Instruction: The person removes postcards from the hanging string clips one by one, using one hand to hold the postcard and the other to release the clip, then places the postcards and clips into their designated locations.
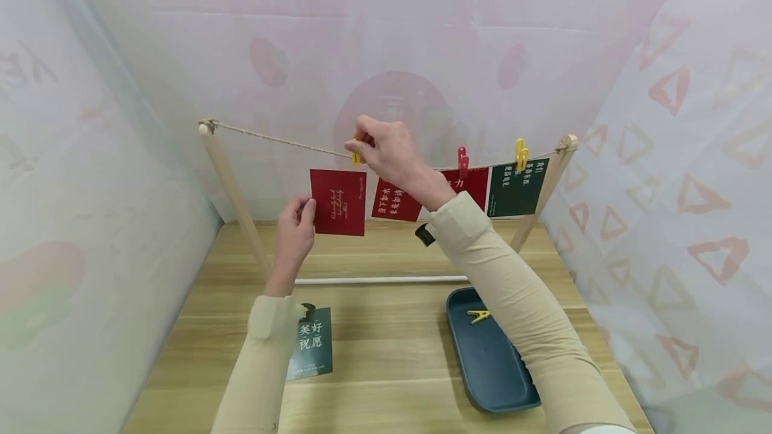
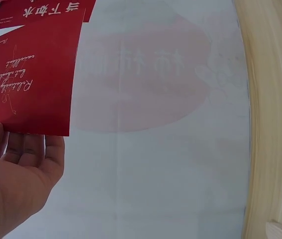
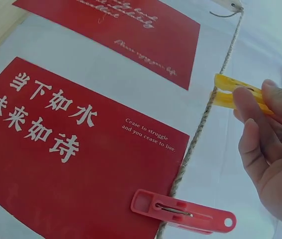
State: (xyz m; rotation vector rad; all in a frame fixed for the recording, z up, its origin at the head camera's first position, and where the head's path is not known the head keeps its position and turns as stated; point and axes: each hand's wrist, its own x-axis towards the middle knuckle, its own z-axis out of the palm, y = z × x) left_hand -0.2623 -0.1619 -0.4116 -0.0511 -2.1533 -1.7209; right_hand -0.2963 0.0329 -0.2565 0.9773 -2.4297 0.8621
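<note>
From above, the whole rope (image 1: 271,138) and the table (image 1: 386,353) were taken in by the head camera, faced forward and down. The red card (image 2: 31,84) was shown close up and upside down from the left wrist, the yellow clothespin (image 3: 226,82) closely from the right. The red card was shared by all views.

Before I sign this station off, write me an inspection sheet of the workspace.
Surface: wood-grain table; loose green card on it, partly hidden by the left sleeve.
Job's things: two red cards and a hung green card on the string; loose clip in the tray.
Clutter: nothing seen.
Hands: left hand holds another red card by its edge, apart from the string; right hand pinches a yellow clip at the string.
Cables: nothing seen.
Surroundings: printed sheets behind and at both sides.
</note>
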